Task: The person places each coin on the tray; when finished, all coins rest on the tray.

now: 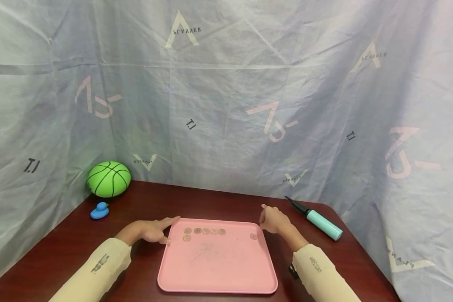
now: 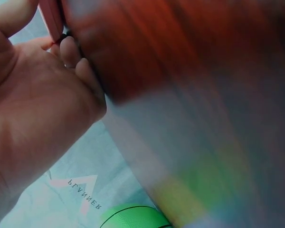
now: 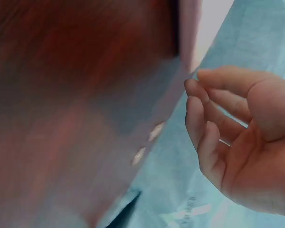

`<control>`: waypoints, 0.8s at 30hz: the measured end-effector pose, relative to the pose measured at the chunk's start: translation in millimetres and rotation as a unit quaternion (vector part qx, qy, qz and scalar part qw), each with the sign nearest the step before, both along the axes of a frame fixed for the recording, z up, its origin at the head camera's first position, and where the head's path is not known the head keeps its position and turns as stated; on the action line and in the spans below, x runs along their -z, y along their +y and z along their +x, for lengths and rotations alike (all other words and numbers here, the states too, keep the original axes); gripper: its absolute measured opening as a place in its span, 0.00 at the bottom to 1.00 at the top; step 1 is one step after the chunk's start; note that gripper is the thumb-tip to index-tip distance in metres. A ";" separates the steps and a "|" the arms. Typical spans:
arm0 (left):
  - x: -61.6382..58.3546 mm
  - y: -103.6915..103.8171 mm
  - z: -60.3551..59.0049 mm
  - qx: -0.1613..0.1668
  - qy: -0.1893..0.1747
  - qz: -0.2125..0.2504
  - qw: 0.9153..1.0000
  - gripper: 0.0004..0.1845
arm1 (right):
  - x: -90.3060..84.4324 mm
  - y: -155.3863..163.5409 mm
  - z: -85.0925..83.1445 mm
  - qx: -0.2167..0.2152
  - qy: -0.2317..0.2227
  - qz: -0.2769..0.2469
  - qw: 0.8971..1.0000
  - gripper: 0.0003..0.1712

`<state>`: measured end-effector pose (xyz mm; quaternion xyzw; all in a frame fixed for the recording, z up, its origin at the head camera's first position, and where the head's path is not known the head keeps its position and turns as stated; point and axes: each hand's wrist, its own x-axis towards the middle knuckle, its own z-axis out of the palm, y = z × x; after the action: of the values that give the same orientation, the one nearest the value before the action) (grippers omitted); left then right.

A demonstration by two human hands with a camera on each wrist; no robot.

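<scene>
A pink tray (image 1: 226,268) lies on the dark red table. My left hand (image 1: 154,230) grips its far left corner, index finger stretched along the corner and thumb at the left rim. In the left wrist view, more fingertips (image 2: 84,71) curl beside the tray's edge. Several coins (image 1: 206,231) form a row near the tray's far rim, with one coin (image 1: 187,238) below the row's left end. Another coin (image 1: 253,236) lies apart by the right rim. Just outside that rim is my right hand (image 1: 274,220); the right wrist view shows its fingers loosely curled, with nothing seen in them.
A green ball (image 1: 109,179) and a blue toy duck (image 1: 100,211) sit at the table's far left. Right of my right hand lies a teal and black hand pump (image 1: 322,224). A grey printed cloth (image 1: 219,126) hangs behind the table and along its sides.
</scene>
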<state>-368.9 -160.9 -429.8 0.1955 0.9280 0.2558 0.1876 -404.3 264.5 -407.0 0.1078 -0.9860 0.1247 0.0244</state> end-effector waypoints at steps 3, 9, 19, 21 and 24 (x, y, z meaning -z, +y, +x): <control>0.4 1.5 0.2 0.009 -0.003 -0.006 1.000 0.47 | 5.6 6.7 0.5 -0.009 -0.018 -0.008 1.000 0.03; -0.1 0.3 -2.7 0.007 -0.004 -0.003 1.000 0.47 | 4.6 6.2 5.5 -0.115 -0.006 -0.072 0.991 0.06; 2.3 -0.2 -1.1 0.005 -0.001 0.007 1.000 0.47 | 4.8 -10.6 9.4 -0.235 -0.066 -0.065 0.968 0.04; 1.2 -0.1 -0.9 0.006 -0.002 0.006 1.000 0.47 | 6.0 -15.6 9.8 -0.245 -0.061 -0.063 0.966 0.05; -1.4 -0.2 -1.8 0.008 -0.002 0.004 1.000 0.47 | 4.9 -28.7 12.4 -0.259 -0.056 -0.060 0.962 0.04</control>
<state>-370.7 -161.0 -428.5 0.2032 0.9250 0.2580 0.1910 -391.9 235.8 -411.9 0.3508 -0.9148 0.1917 -0.0575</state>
